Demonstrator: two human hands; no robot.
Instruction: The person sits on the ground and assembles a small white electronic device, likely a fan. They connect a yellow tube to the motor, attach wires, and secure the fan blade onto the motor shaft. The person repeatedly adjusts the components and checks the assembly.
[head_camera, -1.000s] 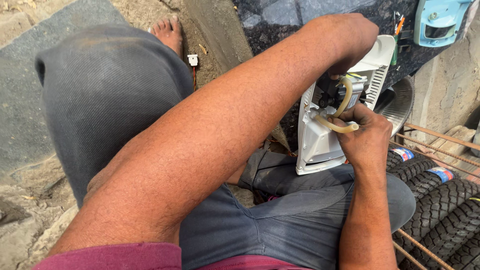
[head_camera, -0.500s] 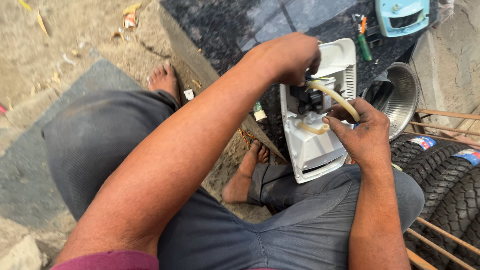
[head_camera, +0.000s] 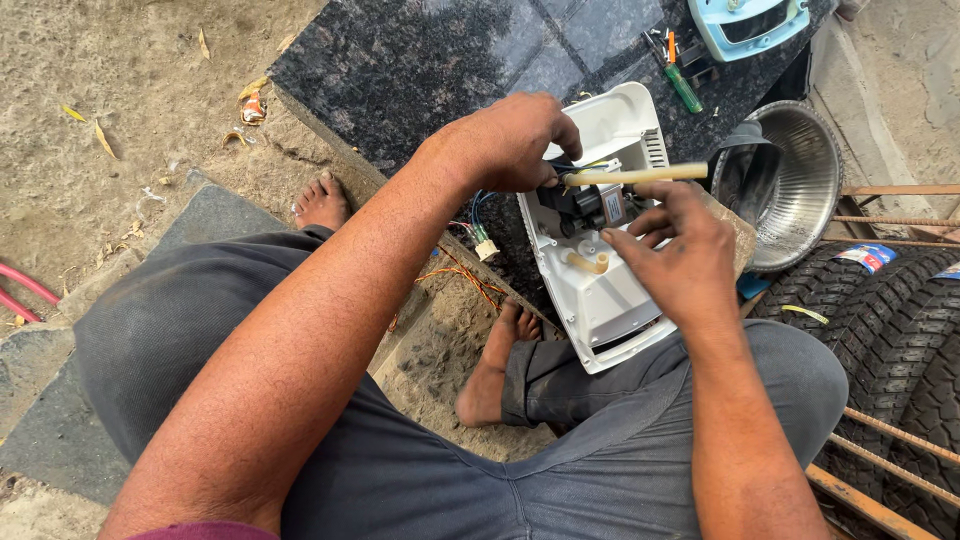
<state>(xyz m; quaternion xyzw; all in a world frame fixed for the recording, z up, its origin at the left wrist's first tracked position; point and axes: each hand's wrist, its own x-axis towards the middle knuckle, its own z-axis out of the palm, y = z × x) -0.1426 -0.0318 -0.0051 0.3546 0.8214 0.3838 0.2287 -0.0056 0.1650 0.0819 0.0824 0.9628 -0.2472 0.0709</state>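
My left hand (head_camera: 515, 140) has its fingers curled and pinched around one end of a pale yellowish tube (head_camera: 640, 174), which runs out straight to the right across the top of the work; my right hand (head_camera: 680, 255) hovers just under that tube with its fingers (head_camera: 640, 222) loosely bent and slightly spread, the tips near the dark motor block (head_camera: 585, 208), and I cannot tell whether they actually touch it. I count two tube pieces: the long one in my left hand and a short stub (head_camera: 588, 263) sticking up from the white plastic housing (head_camera: 610, 300). That one housing lies open, tilted, its lower end against my right knee and its upper end on the dark granite slab (head_camera: 420, 60). My left forearm crosses the middle of the view and hides part of my lap, and my left hand covers the housing's upper left corner. A few thin coloured wires (head_camera: 478, 222) trail from under that hand, ending in one small white connector (head_camera: 487, 250). Further out, on the slab, I see one green-handled screwdriver (head_camera: 684, 88) and one light blue plastic casing (head_camera: 750, 25) at the top edge. To the right stands one steel bowl (head_camera: 800, 175), and beyond it two black tyres (head_camera: 900, 330) with rusty rods (head_camera: 890, 218) across them. My two bare feet (head_camera: 495, 370) rest on sandy ground (head_camera: 120, 120), where a red hose (head_camera: 25, 290) shows at the left edge
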